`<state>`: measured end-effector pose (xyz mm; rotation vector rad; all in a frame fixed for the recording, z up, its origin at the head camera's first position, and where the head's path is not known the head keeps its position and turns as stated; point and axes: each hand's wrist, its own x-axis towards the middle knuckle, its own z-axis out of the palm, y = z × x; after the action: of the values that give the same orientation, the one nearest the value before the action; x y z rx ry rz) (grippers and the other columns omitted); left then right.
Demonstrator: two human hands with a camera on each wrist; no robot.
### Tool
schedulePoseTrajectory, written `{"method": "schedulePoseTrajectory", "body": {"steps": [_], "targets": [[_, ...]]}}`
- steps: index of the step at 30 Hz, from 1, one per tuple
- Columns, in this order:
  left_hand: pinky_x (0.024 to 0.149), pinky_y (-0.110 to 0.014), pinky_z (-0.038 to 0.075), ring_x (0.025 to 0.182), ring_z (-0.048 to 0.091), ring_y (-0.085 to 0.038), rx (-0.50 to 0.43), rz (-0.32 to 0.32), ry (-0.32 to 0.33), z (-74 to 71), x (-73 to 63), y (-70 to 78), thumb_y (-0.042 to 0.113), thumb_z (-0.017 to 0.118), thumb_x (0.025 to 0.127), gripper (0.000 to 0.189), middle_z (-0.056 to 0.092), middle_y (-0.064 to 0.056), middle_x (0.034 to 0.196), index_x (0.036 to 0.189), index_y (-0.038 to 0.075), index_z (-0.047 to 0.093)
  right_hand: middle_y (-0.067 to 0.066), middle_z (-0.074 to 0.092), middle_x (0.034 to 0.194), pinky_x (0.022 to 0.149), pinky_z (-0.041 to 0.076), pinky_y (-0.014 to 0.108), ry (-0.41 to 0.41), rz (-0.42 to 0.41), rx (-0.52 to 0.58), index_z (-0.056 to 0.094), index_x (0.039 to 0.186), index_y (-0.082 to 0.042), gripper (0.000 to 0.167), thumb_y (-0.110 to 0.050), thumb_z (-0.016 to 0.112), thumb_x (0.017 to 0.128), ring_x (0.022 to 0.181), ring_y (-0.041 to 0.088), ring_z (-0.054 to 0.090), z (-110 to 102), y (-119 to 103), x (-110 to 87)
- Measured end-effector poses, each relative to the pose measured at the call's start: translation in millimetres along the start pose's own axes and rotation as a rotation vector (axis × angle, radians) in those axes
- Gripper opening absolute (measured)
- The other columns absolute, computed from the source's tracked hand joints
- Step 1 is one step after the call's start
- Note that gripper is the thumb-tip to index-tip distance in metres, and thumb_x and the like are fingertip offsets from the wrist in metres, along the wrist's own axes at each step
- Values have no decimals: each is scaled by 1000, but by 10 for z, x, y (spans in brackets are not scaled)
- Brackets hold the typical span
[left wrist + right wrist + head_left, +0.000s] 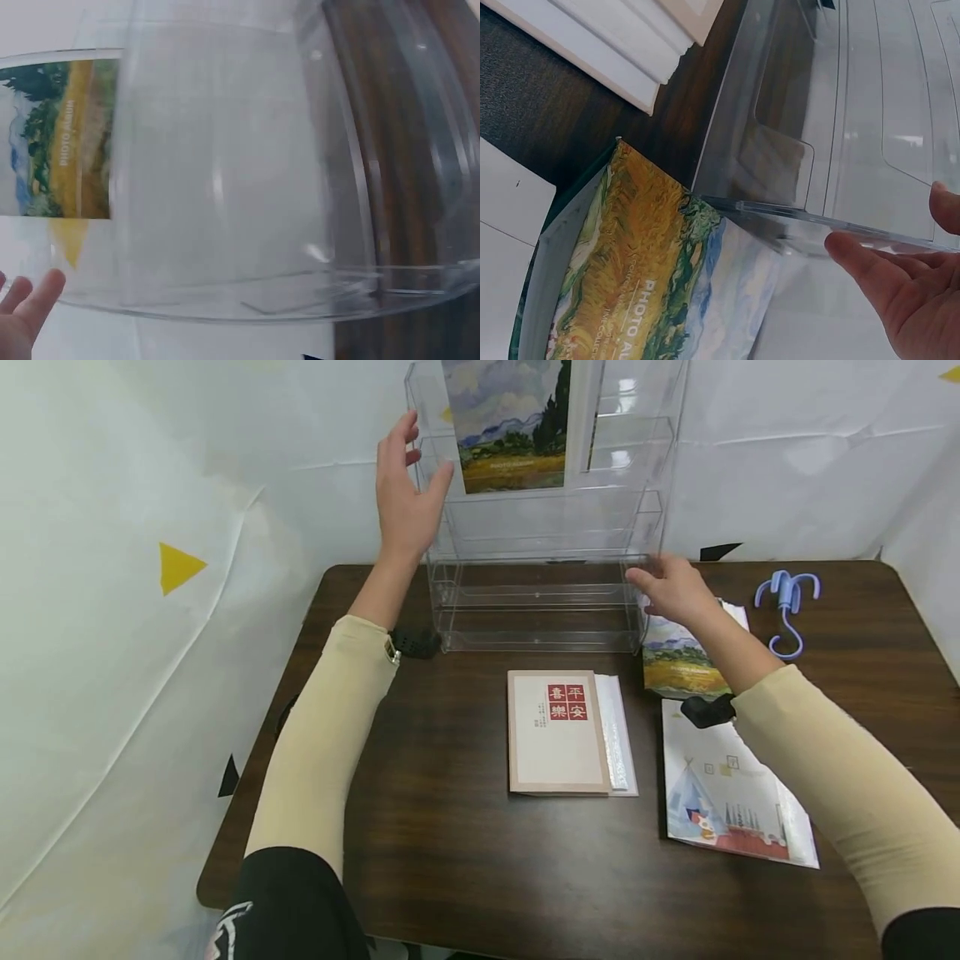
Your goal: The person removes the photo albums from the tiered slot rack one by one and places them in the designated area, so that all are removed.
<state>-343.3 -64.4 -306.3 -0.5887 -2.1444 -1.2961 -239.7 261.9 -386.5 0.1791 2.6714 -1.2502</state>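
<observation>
A clear plastic tiered rack (536, 643) stands at the back of the table. Its upper part holds a photo album (513, 452) with a landscape-painting cover; "PHOTO ALBUM" is legible on it in the left wrist view. My left hand (408, 497) is raised at the rack's upper left side, thumb spread from the fingers. Down at the lower right side is my right hand (675, 589), its fingers (862, 274) along the rack's outer edge and the thumb apart from them. A second landscape album (652, 277) lies just below that hand, beside the rack.
A cream book (558, 752) with red characters lies in front of the rack, over a white one (618, 752). Further right is a white album (720, 810) with a tent drawing. A blue hooked hanger (786, 602) lies at the back right. White sheeting (787, 477) hangs behind.
</observation>
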Motion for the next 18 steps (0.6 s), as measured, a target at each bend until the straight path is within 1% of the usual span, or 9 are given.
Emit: {"method": "schedulePoseTrajectory", "body": {"steps": [2, 5, 7, 9, 12, 14, 16, 18], "targets": [[102, -21, 35, 124, 48, -15, 0, -15, -47, 8, 96, 44, 15, 63, 96, 59, 45, -13, 141, 148, 2, 38, 33, 23, 153, 97, 43, 54, -3, 0, 8, 7, 155, 3, 75, -41, 40, 105, 127, 50, 44, 11, -2, 12], [103, -19, 35, 127, 47, -13, -39, -82, -111, 36, 212, 94, 18, 64, 96, 64, 43, -9, 146, 151, 5, 34, 33, 24, 153, 97, 43, 54, -6, 3, 13, 7, 155, 3, 74, -40, 41, 105, 127, 50, 44, 11, -8, 20], [103, -20, 36, 130, 46, -13, -78, -115, -142, 65, 269, 119, 18, 65, 96, 68, 41, -8, 149, 153, 5, 30, 33, 23, 153, 97, 43, 54, -10, 6, 17, 7, 155, 3, 74, -40, 40, 105, 127, 50, 44, 4, -18, 19], [103, -20, 36, 132, 44, -12, -107, -144, -158, 98, 311, 138, 19, 65, 96, 71, 39, -7, 152, 154, 6, 26, 32, 23, 154, 97, 43, 53, -14, 8, 26, 7, 155, 3, 75, -41, 41, 105, 128, 49, 43, 5, -35, 15], [102, -19, 36, 132, 43, -11, -144, -173, -165, 147, 362, 177, 18, 66, 96, 74, 37, -7, 153, 155, 6, 23, 32, 23, 154, 97, 43, 53, -19, 9, 34, 7, 155, 3, 77, -42, 43, 104, 128, 49, 43, 12, -32, 18], [102, -17, 35, 130, 44, -12, -164, -183, -163, 172, 389, 214, 17, 66, 95, 74, 40, -9, 151, 155, 5, 24, 31, 23, 154, 98, 42, 53, -19, 13, 36, 7, 156, 2, 79, -44, 44, 103, 128, 48, 44, 20, -26, 24], [99, -18, 37, 128, 46, -15, -200, -193, -167, 184, 408, 272, 14, 67, 94, 73, 45, -13, 146, 153, 2, 26, 31, 23, 154, 97, 43, 53, -14, 15, 26, 8, 156, 1, 81, -48, 44, 102, 127, 47, 46, 28, 4, 55], [97, -18, 39, 125, 49, -18, -236, -221, -177, 183, 414, 332, 12, 67, 94, 71, 50, -15, 142, 152, 0, 28, 31, 23, 154, 97, 43, 53, -14, 15, 27, 8, 156, 1, 82, -49, 43, 101, 128, 47, 45, 30, -1, 61]]}}
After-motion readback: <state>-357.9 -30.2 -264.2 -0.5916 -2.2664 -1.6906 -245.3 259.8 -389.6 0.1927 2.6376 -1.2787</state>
